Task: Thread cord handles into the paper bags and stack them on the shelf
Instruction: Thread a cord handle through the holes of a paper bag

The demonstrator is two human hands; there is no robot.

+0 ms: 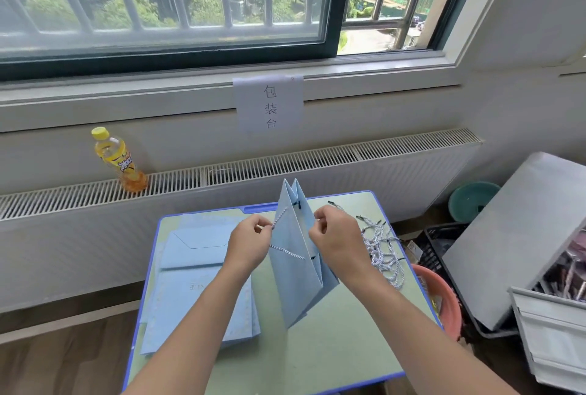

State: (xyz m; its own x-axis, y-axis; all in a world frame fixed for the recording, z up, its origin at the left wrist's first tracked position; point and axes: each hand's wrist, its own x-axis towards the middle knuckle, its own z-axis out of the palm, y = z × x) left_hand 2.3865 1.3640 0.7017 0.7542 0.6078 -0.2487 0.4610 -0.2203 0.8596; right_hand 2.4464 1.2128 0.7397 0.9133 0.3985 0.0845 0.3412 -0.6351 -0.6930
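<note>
A light blue paper bag (296, 271) stands upright on the small green table (333, 347), its folded top edge pointing away from me. A blue-and-white twisted cord (287, 251) runs across its left face in a loop. My left hand (250, 244) pinches the cord just left of the bag. My right hand (337, 236) grips the bag's right upper edge, with the fingertips hidden against the paper. A flat stack of blue bags (196, 296) lies on the table's left half. Loose cords (382, 247) lie in a heap on the right side.
A yellow drink bottle (119, 160) stands on the radiator ledge at the left. A paper sign (269, 104) hangs below the window. Right of the table sit an orange basin (439, 296), a black crate (440, 242), a teal bowl (472, 199) and a grey shelf unit (520, 236).
</note>
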